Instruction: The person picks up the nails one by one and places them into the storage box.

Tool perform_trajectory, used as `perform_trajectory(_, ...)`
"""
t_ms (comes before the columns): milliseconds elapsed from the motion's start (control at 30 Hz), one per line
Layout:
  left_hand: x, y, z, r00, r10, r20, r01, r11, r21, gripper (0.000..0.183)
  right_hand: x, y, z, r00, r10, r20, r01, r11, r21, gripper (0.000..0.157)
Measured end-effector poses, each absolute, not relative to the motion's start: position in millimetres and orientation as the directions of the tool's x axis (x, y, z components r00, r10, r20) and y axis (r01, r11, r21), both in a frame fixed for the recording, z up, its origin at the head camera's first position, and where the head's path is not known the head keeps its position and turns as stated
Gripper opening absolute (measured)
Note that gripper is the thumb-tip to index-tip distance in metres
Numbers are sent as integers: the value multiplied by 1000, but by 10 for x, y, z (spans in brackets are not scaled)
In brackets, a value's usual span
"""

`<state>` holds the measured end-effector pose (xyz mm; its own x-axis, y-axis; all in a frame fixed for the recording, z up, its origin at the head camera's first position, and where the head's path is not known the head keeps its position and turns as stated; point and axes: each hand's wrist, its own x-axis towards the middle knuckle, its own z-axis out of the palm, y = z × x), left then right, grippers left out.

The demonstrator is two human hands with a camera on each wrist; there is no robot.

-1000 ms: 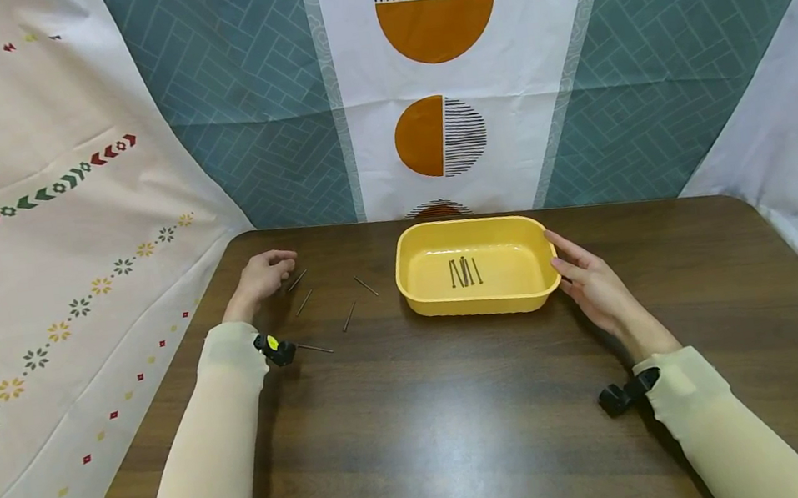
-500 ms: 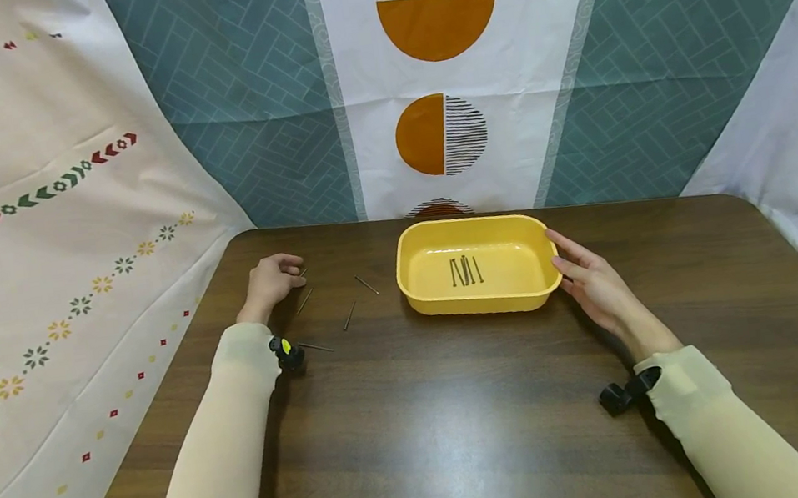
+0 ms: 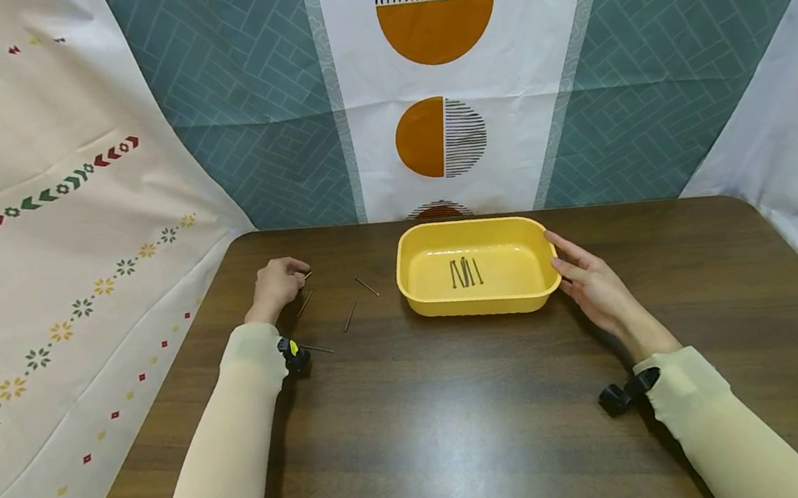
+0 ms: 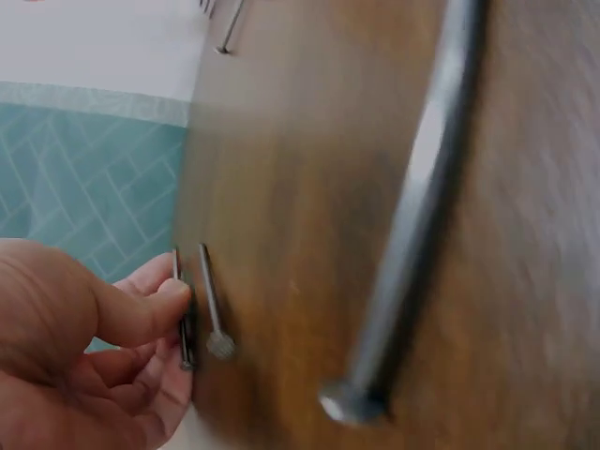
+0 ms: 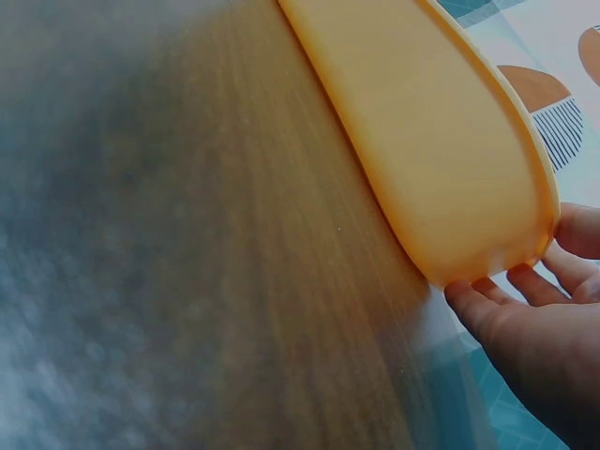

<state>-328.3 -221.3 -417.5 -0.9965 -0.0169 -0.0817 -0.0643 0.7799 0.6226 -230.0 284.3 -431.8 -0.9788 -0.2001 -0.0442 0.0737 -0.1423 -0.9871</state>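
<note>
Two hands reach over a brown worktop (image 3: pixel 421 414). At the left of the head view, the left hand (image 3: pixel 278 288) has its thumb and fingers closed in a pinch on a thin metal nail (image 4: pixel 187 352). In the left wrist view that nail stands nearly upright, head at the bottom; whether it touches the worktop cannot be told. Four loose nails (image 3: pixel 351 316) lie at differing slants below and to the right of this hand, the nearer one. Farther right, well apart, sits a yellow tray (image 3: pixel 478 305), its long side running across the frame. Inside, a row of nails (image 3: pixel 466 272) points up and down the frame. The right hand (image 3: pixel 596 289), fingers spread, holds the tray's right end.
</note>
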Motion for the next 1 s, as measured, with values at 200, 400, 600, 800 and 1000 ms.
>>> perform_trajectory(200, -3318, -2164, -4129, -998, 6, -62, -34, 783, 621, 28, -2294, 2847, -4318, -980, -192, -54, 83, -146, -986, 63)
perform_trajectory(400, -3335, -2158, -4137, -999, 3, -41, -24, 755, 655, 25, -2295, 2853, -4317, -979, -194, -59, 86, -133, -987, 63)
perform_trajectory(600, -3334, -2116, -4098, -998, 44, -36, 3, 669, 743, 26, -2302, 2856, -4316, -979, -198, -55, 81, -125, -989, 63)
perform_trajectory(800, -3326, -1958, -3998, -994, 103, -32, 29, 544, 839, 30, -2290, 2864, -4310, -979, -195, -56, 81, -124, -989, 63)
perform_trajectory(1000, -3299, -1815, -3923, -988, 145, -53, 20, 463, 886, 34, -2288, 2864, -4312, -978, -201, -53, 77, -114, -991, 63)
